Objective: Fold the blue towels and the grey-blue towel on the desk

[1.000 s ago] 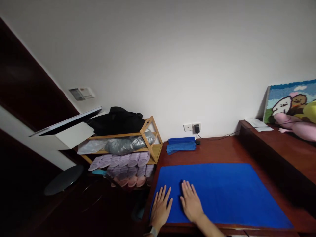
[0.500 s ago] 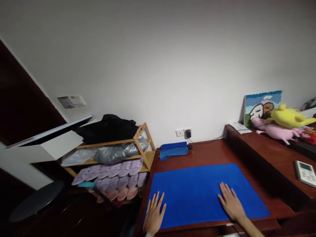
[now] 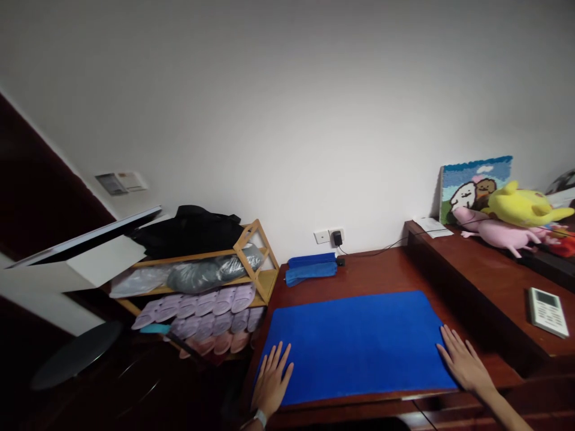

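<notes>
A blue cloth point(image 3: 359, 347) lies spread flat on the reddish-brown desk point(image 3: 368, 269), reaching close to its front edge. On the cloth's left front part rests my left hand point(image 3: 272, 378), palm down, fingers stretched out; a pale band circles that wrist. My right hand point(image 3: 467, 362) lies flat with its fingers apart at the cloth's right edge, covering the right front corner. Neither hand grips anything. Toward the wall, a folded blue cloth point(image 3: 311, 270) sits on the desk.
A plugged-in black adapter point(image 3: 337, 238) trails a cable along the wall. At right, a raised shelf point(image 3: 485, 263) bears plush toys point(image 3: 498, 232), a dog picture point(image 3: 476, 185) and a white remote point(image 3: 548, 312). Left stands a wooden rack point(image 3: 265, 278) with slippers point(image 3: 202, 305) and a black bag point(image 3: 193, 233).
My right hand has moved right, from on the cloth to its right edge. My left hand stays at the left front part. The view has shifted slightly.
</notes>
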The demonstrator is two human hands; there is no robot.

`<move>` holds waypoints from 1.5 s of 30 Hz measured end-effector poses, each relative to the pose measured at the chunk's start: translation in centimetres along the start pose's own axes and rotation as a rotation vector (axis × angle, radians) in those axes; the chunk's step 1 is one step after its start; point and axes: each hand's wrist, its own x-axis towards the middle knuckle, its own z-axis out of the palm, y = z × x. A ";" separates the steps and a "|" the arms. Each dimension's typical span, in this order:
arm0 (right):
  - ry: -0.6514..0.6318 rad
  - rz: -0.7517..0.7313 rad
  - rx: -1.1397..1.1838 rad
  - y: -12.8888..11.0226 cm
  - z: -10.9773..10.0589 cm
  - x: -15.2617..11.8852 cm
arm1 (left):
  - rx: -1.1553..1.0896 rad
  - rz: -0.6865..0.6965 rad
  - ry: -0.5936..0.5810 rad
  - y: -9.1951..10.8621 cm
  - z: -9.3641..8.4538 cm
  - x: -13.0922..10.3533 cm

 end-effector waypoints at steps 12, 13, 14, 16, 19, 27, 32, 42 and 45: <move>-0.002 0.020 -0.028 1.6 0.0 -0.9 | -0.050 0.010 0.070 0.9 -0.4 -0.9; 0.024 0.030 -0.029 0.8 -0.1 -0.7 | -0.055 0.008 0.075 0.9 -0.4 -1.0; 0.060 0.020 -0.024 -0.7 -0.4 -0.4 | -0.061 0.008 0.079 0.9 -0.4 -1.1; 0.127 -0.046 0.005 -5.5 -1.0 0.7 | -0.074 0.009 0.084 0.9 -0.4 -1.2; 0.101 -0.205 0.093 -16.8 -1.9 3.0 | -0.087 0.006 0.082 0.9 -0.5 -1.4; -0.212 -0.425 0.248 -42.3 -2.2 9.3 | -0.081 0.003 0.088 0.7 -0.2 -1.5; -0.280 -0.353 0.204 -40.5 -1.3 11.7 | -0.074 0.011 0.101 0.3 0.4 -1.2; -0.140 0.076 0.031 -9.5 -1.9 13.9 | -0.067 -0.012 0.063 0.2 -0.3 -0.6; -0.129 0.111 0.043 -3.3 -2.6 14.7 | -0.033 -0.013 0.056 0.0 0.0 -0.4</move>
